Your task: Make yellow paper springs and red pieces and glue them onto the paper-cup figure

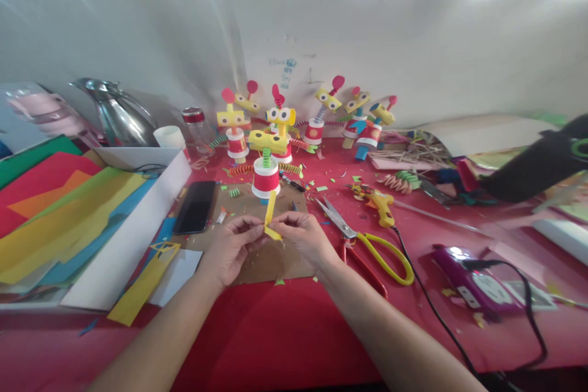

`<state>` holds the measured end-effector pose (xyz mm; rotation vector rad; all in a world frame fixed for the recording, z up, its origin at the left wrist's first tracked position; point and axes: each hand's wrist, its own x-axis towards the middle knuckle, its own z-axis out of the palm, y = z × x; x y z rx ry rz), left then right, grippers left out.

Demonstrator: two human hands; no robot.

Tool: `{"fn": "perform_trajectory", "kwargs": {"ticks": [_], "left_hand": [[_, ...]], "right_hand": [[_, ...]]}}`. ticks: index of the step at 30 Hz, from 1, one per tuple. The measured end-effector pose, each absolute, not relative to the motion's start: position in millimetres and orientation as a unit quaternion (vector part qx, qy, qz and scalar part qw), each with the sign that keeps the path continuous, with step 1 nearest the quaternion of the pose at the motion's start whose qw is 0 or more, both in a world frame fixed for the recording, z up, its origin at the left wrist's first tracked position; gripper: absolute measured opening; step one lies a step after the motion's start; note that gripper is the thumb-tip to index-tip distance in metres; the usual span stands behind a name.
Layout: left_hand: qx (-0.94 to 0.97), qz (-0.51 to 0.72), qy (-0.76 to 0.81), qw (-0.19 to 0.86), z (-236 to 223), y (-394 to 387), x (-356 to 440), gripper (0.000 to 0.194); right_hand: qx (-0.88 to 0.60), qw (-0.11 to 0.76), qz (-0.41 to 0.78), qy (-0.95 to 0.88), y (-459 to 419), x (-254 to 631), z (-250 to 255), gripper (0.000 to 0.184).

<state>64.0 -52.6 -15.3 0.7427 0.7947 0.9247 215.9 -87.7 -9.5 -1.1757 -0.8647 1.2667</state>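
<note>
Between my two hands, over a brown board [294, 260], is a folded yellow paper strip [271, 208], one end pointing up and the other down to the right. My left hand [236, 242] pinches it at the fold. From the other side, my right hand [303, 233] grips it with thumb and fingers closed. Just beyond stands a paper-cup figure [266, 177] with a red band, a green spring neck, a yellow tube head and coiled paper arms. Scissors with yellow handles [367, 245] and red-handled pliers [365, 269] lie right of my right hand.
Several similar cup figures [237, 142] stand along the back wall. At left are a white box [133, 233] of coloured paper, a phone [195, 208] and a steel jug [117, 113]. A yellow glue gun [381, 205] trails its cord to a purple power strip [478, 282] at right.
</note>
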Motion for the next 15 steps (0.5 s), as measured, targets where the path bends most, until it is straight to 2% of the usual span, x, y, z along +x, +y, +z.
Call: {"fn": "perform_trajectory", "kwargs": {"ticks": [9,15], "left_hand": [[0.356,0.428,0.371,0.743,-15.9,-51.5,64.3,0.024],[0.352,0.472,0.343,0.732,-21.0,-50.2,66.5,0.025]], "right_hand": [[-0.506,0.541,0.522,-0.423,-86.3,217.8,-12.0,0.018],[-0.451,0.554,0.577,-0.397,-85.3,215.9,-11.7,0.022]]}}
